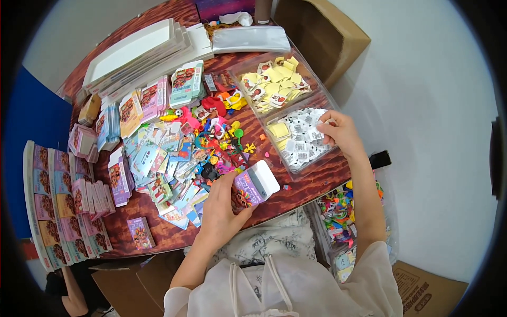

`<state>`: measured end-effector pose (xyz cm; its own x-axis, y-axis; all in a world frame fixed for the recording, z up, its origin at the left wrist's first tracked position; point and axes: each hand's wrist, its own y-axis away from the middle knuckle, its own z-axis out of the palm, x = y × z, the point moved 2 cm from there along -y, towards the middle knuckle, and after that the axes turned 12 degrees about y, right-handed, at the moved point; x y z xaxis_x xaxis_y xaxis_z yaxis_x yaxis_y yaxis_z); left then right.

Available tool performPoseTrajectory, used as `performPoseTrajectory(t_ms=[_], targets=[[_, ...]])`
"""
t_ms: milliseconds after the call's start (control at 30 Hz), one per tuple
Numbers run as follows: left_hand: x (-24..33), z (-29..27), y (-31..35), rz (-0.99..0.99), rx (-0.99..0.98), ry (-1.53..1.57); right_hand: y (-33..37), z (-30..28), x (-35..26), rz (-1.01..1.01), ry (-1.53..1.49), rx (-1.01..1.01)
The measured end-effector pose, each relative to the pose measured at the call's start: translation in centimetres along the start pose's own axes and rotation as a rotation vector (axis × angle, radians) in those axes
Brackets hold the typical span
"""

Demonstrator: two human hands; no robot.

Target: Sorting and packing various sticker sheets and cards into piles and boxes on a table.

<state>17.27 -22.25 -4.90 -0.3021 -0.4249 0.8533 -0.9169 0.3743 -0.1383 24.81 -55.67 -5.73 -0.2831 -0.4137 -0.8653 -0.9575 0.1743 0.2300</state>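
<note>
My left hand [223,211] is closed around a small purple carton [248,189] near the table's front edge. The carton is tilted, and its white end flap stands open toward the right. Over a clear plastic tray of small white printed packets [301,145], my right hand [346,138] has its fingers pinched together. A bit of something pale and reddish shows at those fingertips, too small to name. Yellow square packets [277,130] lie among the white ones. Another clear compartment just beyond holds yellow slips and printed stickers [275,82].
Colourful small toys [219,132] and loose cards [163,164] are heaped mid-table. Flat cartons [150,100] stand in rows behind, beside stacked white trays [132,53]. Filled cartons [66,211] are stacked at left. Below right sits a toy bin [338,214]; a cardboard box [322,37] stands far right.
</note>
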Motion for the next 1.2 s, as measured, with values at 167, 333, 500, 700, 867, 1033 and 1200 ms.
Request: performPoseTrajectory(t_ms=[167,333,500,700,867,1033,1200], targets=[[0.1,-0.6,0.1,-0.036,0.004,0.029,1.0,1.0,-1.9,0.023,-0.049,-0.015],[-0.1,-1.0,0.6,-0.005,0.063,0.009,5.1,5.4,-7.0,-0.018,-0.148,-0.125],[-0.4,-1.2,1.2,-0.073,0.073,0.060,5.9,8.0,-8.5,-0.174,-0.070,-0.097],[-0.5,-2.0,1.9,-0.092,0.100,0.008,4.0,5.6,-6.2,-0.152,-0.062,0.096],[-0.5,-1.4,1.2,-0.026,0.094,-0.007,5.1,4.5,-6.5,-0.036,-0.090,0.054],[0.4,-0.6,0.2,0.000,0.038,0.038,7.7,7.6,-9.3,-0.288,0.021,-0.189],[0.4,-0.2,0.5,-0.007,0.061,0.019,8.9,10.3,-11.0,-0.493,0.544,-0.259]])
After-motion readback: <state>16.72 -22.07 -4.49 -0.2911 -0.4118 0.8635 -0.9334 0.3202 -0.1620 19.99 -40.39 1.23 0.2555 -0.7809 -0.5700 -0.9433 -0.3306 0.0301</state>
